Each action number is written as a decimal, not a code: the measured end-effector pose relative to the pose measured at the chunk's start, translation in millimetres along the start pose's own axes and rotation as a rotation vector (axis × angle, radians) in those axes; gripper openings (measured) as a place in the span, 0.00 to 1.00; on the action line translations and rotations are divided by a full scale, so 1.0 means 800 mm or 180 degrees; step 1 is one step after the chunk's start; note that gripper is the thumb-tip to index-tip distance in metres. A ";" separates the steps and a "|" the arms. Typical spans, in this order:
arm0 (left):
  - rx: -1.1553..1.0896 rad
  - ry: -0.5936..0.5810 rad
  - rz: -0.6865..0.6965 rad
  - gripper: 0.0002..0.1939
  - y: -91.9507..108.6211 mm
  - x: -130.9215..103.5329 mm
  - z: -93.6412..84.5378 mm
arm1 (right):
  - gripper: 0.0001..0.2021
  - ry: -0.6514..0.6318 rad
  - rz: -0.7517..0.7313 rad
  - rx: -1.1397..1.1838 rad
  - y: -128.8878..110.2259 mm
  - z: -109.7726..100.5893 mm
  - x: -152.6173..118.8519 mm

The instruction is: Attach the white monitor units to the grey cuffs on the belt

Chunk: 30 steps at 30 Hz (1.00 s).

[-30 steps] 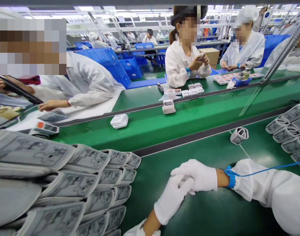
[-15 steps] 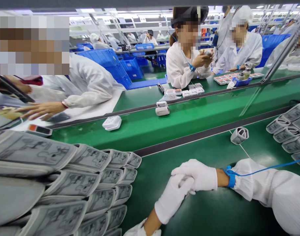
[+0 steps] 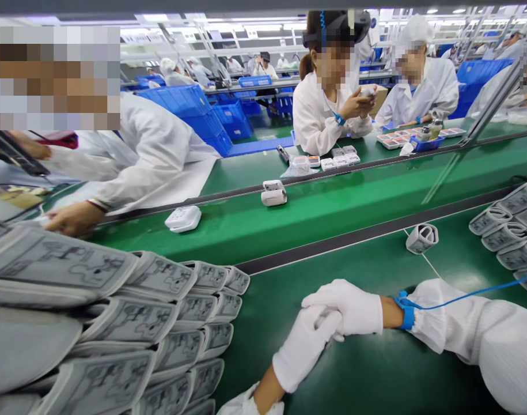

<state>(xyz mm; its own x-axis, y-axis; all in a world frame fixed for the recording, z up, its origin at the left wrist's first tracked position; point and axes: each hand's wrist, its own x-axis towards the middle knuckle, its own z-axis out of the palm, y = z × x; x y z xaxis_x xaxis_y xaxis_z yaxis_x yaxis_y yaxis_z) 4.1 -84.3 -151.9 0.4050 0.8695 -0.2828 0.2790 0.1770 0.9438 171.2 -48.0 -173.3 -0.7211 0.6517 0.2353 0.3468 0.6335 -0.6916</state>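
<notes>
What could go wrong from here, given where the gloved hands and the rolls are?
Cord snag: the blue cord runs from the right hand's wrist past the right-side gray rolls; moving that arm might drag it into them.

Pile slip: the left-side gray rolls are stacked in layers; a wide swing of the left hand could dislodge some.

Stray roll: the lone roll sits apart; a reaching right arm may knock it.

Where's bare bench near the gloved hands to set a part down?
Green tabletop is bare between the left-side grey rolls and left hand, and between right hand and the lone roll. Crowded: far left, plus the rolls at far right.
</notes>
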 end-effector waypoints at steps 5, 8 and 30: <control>-0.0032 -0.0042 -0.0019 0.18 0.004 0.000 -0.001 | 0.26 -0.0015 -0.0015 0.0032 0.000 0.001 -0.001; -0.0077 -0.0055 -0.0032 0.17 0.004 0.000 0.000 | 0.27 -0.0005 -0.0017 0.0014 0.002 0.002 -0.001; -0.0136 0.0011 0.0044 0.15 0.009 -0.002 -0.001 | 0.27 0.0089 -0.0103 0.0044 0.007 0.005 -0.002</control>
<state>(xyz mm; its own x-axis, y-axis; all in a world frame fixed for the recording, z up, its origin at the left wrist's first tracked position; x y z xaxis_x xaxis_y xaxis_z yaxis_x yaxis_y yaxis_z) 4.5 -84.1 -144.5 0.4055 0.8736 -0.2691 0.2360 0.1844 0.9541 171.6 -47.3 -180.1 -0.7147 0.6425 0.2764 0.3153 0.6487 -0.6927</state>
